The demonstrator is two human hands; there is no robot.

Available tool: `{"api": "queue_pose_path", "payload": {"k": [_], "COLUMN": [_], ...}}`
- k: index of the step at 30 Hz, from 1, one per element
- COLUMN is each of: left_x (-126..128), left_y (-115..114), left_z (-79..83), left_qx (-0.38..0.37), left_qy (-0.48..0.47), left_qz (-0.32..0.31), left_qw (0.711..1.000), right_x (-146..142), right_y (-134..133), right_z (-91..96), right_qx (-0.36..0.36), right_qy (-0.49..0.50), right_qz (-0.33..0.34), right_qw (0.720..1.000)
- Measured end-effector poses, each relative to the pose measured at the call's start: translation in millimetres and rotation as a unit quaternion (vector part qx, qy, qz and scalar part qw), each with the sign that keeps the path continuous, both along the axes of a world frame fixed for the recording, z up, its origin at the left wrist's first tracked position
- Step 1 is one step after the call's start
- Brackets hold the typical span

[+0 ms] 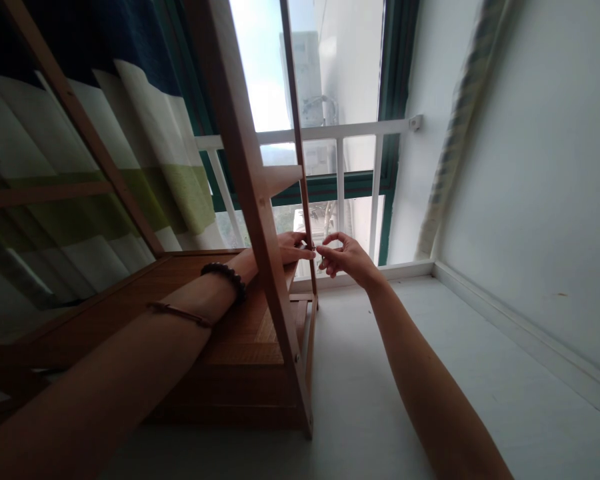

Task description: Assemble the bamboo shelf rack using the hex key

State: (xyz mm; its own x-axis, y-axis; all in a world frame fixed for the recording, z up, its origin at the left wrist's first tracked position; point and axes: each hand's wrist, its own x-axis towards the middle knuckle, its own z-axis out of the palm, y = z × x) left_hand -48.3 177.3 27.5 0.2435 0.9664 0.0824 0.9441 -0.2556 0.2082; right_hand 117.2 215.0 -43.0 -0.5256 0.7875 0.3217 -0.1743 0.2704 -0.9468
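Observation:
A brown wooden shelf rack (267,267) stands at the left and middle. My left hand (294,249) reaches between its uprights, above a slatted shelf board (250,327). Its fingers are closed about the thin far post (305,200), with one fingertip lying across it. On the outer side of that post my right hand (347,257) is in a pinch, thumb and index close to the wood. Something small and thin, perhaps metal, shows below the right fingertips; its kind is too small to tell. The two hands' fingertips nearly meet at the post.
Behind the rack are a window with a green frame (393,133) and a white railing (355,128). A striped curtain (145,133) hangs at the left. A white wall (545,167) rises at the right above a pale floor (360,387). The near upright (250,193) crosses in front of my left arm.

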Motion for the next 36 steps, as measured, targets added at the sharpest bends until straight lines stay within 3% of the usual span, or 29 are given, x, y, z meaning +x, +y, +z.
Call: {"api": "queue_pose_path", "payload": {"k": [7, 13, 18, 27, 36], "left_x": [1.3, -2.2, 0.5, 1.5, -0.3], "left_y": [-0.4, 2.5, 1.4, -0.1, 3.5], "left_z": [0.1, -2.3, -1.3, -1.8, -2.1], "left_qx": [-0.012, -0.004, -0.006, 0.0, -0.027], "left_qy": [-0.02, -0.021, -0.02, -0.017, -0.067], "left_qz": [0.022, 0.004, 0.011, 0.01, -0.032], "left_qw": [0.999, 1.0, 1.0, 1.0, 0.997], "right_x": [5.0, 5.4, -0.7, -21.3, -26.4], "right_y": [-2.3, 4.5, 2.0, -3.0, -2.1], "right_z": [5.7, 1.0, 2.8, -3.1, -6.4], "right_qx": [-0.012, 0.102, 0.154, -0.011, -0.004], "right_qy": [0.008, -0.026, -0.019, 0.096, 0.085], "right_qz": [0.023, 0.009, -0.073, -0.136, -0.144], "right_qw": [1.0, 0.994, 0.985, 0.986, 0.986]}}
